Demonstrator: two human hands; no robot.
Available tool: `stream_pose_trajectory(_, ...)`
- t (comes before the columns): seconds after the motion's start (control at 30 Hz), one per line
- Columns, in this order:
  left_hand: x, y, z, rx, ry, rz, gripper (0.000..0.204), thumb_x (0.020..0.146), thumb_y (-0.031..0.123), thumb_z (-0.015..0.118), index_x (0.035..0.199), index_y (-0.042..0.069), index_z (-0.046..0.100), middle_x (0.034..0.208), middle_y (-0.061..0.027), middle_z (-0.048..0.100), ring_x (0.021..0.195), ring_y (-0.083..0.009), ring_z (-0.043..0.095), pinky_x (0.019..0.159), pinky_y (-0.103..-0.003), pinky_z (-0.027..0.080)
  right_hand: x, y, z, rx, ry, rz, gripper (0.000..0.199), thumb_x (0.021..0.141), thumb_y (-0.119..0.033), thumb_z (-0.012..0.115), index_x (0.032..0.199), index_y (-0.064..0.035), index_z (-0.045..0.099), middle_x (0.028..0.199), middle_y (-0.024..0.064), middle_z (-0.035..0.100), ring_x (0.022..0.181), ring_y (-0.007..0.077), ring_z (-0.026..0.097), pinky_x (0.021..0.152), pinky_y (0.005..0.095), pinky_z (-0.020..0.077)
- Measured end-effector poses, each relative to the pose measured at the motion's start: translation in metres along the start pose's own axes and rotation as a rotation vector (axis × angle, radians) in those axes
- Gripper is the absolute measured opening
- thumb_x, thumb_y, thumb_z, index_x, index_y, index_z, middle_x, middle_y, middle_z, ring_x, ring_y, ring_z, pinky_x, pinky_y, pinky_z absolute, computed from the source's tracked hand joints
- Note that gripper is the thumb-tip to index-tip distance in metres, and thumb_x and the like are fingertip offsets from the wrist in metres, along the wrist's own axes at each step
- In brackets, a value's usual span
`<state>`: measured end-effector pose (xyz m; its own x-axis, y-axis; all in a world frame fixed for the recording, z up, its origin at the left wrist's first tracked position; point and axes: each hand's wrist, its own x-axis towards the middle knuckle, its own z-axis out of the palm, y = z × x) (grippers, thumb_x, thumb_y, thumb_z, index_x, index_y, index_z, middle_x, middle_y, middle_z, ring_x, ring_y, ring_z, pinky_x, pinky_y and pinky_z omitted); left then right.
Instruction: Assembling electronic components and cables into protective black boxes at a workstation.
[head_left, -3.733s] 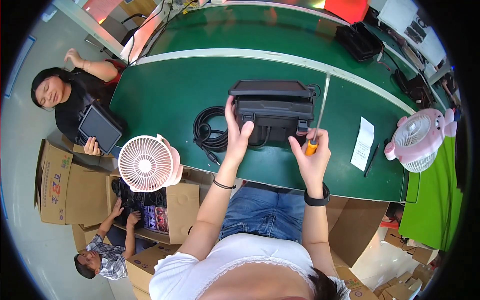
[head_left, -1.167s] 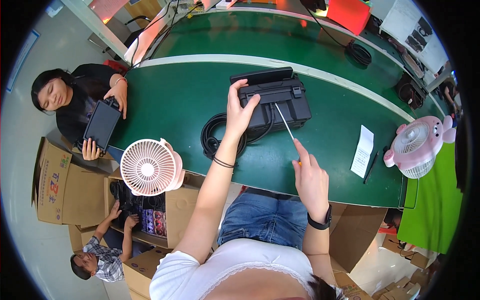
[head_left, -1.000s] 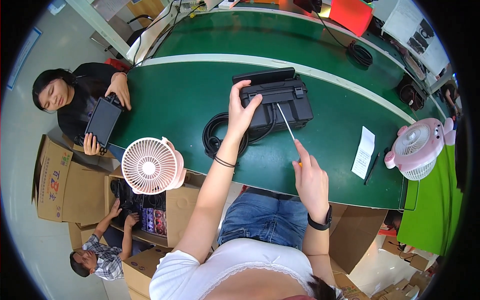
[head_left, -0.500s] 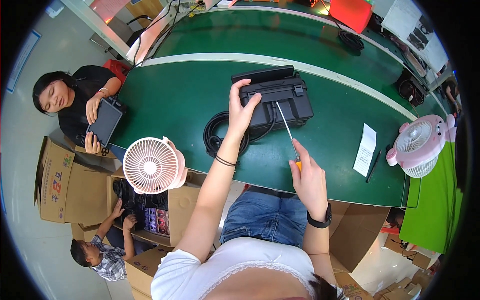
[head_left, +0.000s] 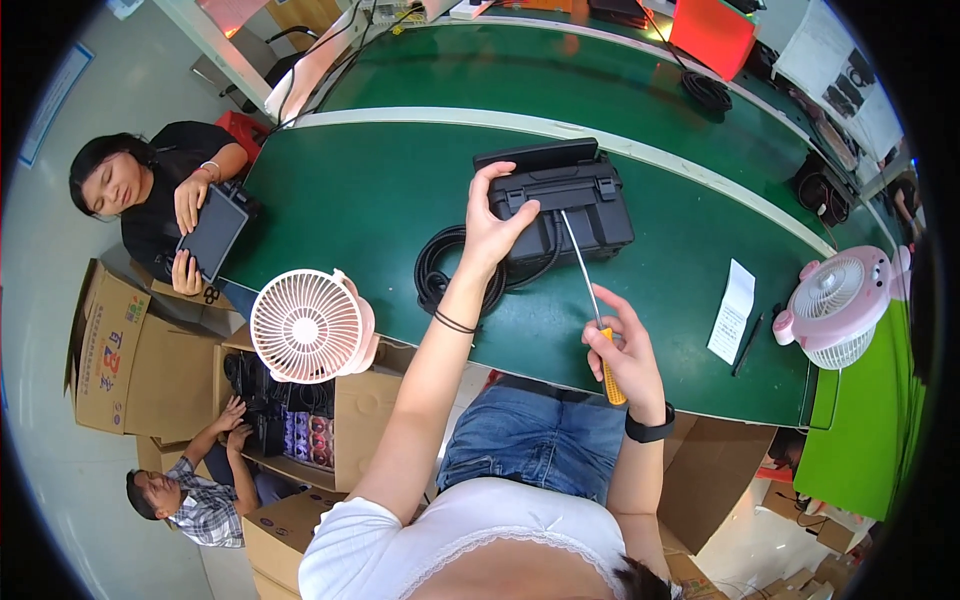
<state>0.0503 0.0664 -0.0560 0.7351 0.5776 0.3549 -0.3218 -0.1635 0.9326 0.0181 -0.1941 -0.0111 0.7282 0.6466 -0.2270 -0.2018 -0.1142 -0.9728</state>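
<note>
A black hard-shell box (head_left: 590, 228) with a flat black panel (head_left: 535, 153) along its far side sits on the green bench. My left hand (head_left: 492, 222) grips the box's left end, thumb on the near face and fingers over the top. In my right hand (head_left: 625, 350) is a screwdriver (head_left: 612, 378) with a yellow handle and a long metal shaft. Its tip meets the near face of the box, close to where a thick black cable (head_left: 440, 270) comes out. That cable lies coiled to the left, partly behind my left forearm.
A pale pink fan (head_left: 308, 328) stands at the bench's near left edge, a pink animal-shaped fan (head_left: 835, 305) at the right. A paper slip (head_left: 733, 310) lies beside a black pen (head_left: 748, 345). Two people work at left, one holding a black device (head_left: 215, 235), one reaching into a carton (head_left: 365, 425).
My right fingers have loosened and spread around the screwdriver, exposing more of its yellow handle. The tip stays at the box, and my left hand keeps its grip. The whole view has shifted slightly.
</note>
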Motion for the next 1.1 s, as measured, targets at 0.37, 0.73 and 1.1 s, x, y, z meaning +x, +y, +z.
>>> stream_pose_trajectory(0.37,-0.003,0.004,-0.001,0.149,0.014,0.127,0.044,0.07,0.007,0.075,0.111,0.008,0.059,0.11,-0.0084,0.052,0.105,-0.0238,0.052,0.096,-0.033,0.041,-0.023,-0.002,0.025,-0.013,-0.042,-0.064,0.049,0.101,-0.007,0.047,0.148,-0.0043,0.035,0.09,0.0075,0.057,0.058,0.0091,0.06,0.05,0.0258,0.0537)
stream_pose_trajectory(0.73,-0.006,0.01,-0.001,0.22,-0.003,0.167,0.039,0.071,0.007,0.074,0.107,0.007,0.06,0.108,-0.0086,0.051,0.106,-0.0242,0.051,0.096,-0.033,0.041,-0.014,-0.002,0.036,-0.114,0.018,-0.069,0.048,0.101,-0.008,0.049,0.146,-0.0052,0.036,0.09,0.0096,0.058,0.055,0.0103,0.059,0.048,0.0265,0.0524)
stream_pose_trajectory(1.1,-0.006,0.008,0.001,0.233,0.014,0.193,0.033,0.07,0.007,0.074,0.1,0.007,0.061,0.109,-0.0088,0.051,0.109,-0.0248,0.05,0.099,-0.034,0.039,-0.011,0.017,0.043,0.385,-0.013,-0.035,0.047,0.102,-0.009,0.045,0.148,-0.0071,0.035,0.093,0.0062,0.053,0.058,0.0065,0.049,0.045,0.0203,0.0442)
